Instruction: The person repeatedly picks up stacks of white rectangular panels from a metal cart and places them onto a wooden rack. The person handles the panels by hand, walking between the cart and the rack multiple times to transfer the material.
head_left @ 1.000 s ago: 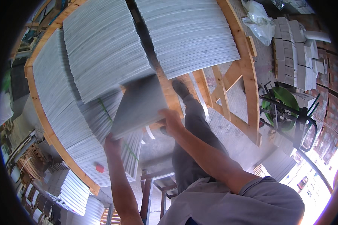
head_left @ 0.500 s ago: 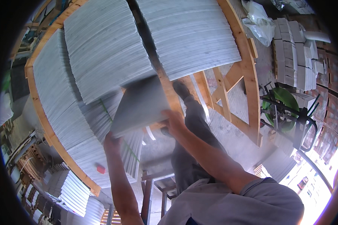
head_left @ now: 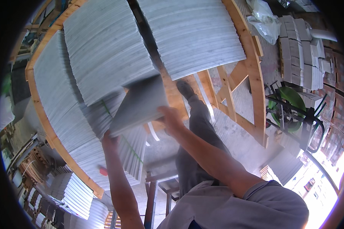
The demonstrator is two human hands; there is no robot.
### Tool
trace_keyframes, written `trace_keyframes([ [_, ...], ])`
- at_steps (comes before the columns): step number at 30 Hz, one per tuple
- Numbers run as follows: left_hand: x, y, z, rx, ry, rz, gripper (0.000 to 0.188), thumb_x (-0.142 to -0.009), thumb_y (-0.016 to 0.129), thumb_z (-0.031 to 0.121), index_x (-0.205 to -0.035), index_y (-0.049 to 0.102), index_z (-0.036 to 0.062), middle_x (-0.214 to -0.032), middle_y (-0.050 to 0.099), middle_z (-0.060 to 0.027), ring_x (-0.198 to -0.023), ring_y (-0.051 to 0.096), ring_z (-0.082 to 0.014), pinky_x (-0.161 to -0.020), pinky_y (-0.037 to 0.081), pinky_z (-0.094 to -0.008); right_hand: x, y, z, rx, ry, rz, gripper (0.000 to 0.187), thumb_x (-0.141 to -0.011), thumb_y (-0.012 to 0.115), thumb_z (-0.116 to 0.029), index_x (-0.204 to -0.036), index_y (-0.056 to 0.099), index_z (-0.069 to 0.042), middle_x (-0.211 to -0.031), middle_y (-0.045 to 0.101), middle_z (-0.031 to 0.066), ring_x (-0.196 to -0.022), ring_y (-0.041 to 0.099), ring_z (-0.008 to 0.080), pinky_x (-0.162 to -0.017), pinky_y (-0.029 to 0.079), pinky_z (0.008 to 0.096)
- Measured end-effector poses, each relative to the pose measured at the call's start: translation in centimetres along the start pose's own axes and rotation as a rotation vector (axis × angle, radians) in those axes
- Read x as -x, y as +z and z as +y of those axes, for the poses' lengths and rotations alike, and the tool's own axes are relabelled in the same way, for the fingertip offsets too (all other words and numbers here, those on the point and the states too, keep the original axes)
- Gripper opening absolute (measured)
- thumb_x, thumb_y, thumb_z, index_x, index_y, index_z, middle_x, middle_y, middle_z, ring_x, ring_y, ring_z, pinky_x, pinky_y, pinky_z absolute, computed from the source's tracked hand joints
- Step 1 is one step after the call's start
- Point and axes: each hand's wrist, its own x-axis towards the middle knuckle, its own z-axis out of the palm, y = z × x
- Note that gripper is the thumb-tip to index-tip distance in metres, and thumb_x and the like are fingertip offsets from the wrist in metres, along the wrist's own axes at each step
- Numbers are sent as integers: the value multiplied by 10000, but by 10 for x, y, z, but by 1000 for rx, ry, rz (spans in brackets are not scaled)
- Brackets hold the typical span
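Between my two hands is a grey-white square slab (head_left: pixel 141 100) that looks like a stone tile, tilted and slightly blurred. My left hand (head_left: pixel 110 139) is closed on its lower left corner. My right hand (head_left: pixel 170 118) grips its right edge, with some fingers hidden beneath. Just beyond the slab stand tightly packed rows of similar slabs (head_left: pixel 107 49) on edge in a wooden crate (head_left: pixel 252 80). Below and left of the held slab, more slabs (head_left: pixel 132 152) lean together, with a green strap (head_left: pixel 130 149) across them.
A small red block (head_left: pixel 103 171) lies on the left slabs. One of my feet (head_left: pixel 185 89) is inside the crate's open side. A dark metal stand (head_left: pixel 152 198) is near my legs. At right are a cart with a green wheel (head_left: pixel 290 105) and stacked pale boxes (head_left: pixel 294 53).
Both hands and the slab have shifted slightly left, and the slab has turned a little. My grip on it continues.
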Motion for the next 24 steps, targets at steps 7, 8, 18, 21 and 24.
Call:
trace_keyframes([
  [7, -8, -3, -11, -127, 107, -29, 320, -837, 523, 122, -1105, 429, -26, -1044, 552, -167, -936, 585, -305, -723, 553, -450, -8, -4, -2, -69, -69, -20, 301, -778, 545, -149, -934, 549, 109, -944, 551, 177, -881, 571, 275, -754, 509, 333],
  [8, -4, 3, -7, 183, 3, -79, 319, -839, 522, 123, -1104, 428, -28, -1046, 550, -169, -935, 585, -308, -722, 552, -453, -7, -3, 0, -61, -60, -24, 303, -777, 547, -149, -935, 548, 109, -944, 550, 174, -882, 571, 277, -758, 510, 335],
  [18, 31, 51, 18, 231, -61, 30, 384, -842, 562, 240, -1118, 437, 3, -1083, 543, -155, -986, 556, -310, -786, 501, -487, -4, 2, -4, -60, -82, -61, 322, -781, 540, -153, -957, 527, 116, -954, 545, 176, -879, 579, 279, -782, 511, 331],
  [21, 42, 64, 26, 336, -57, 20, 511, -842, 552, 336, -1173, 391, -18, -1161, 487, -173, -1069, 498, -324, -889, 427, -506, -7, 8, -11, -53, -52, -110, 336, -803, 537, -181, -1002, 528, 88, -992, 542, 165, -921, 571, 270, -815, 489, 328],
  [24, 53, 78, 33, 509, -105, -32, 681, -831, 523, 435, -1246, 299, -58, -1251, 390, -204, -1153, 416, -343, -961, 352, -521, -9, 15, -19, -87, -37, -86, 358, -790, 572, -203, -975, 527, 101, -966, 549, 170, -892, 583, 258, -799, 504, 338],
])
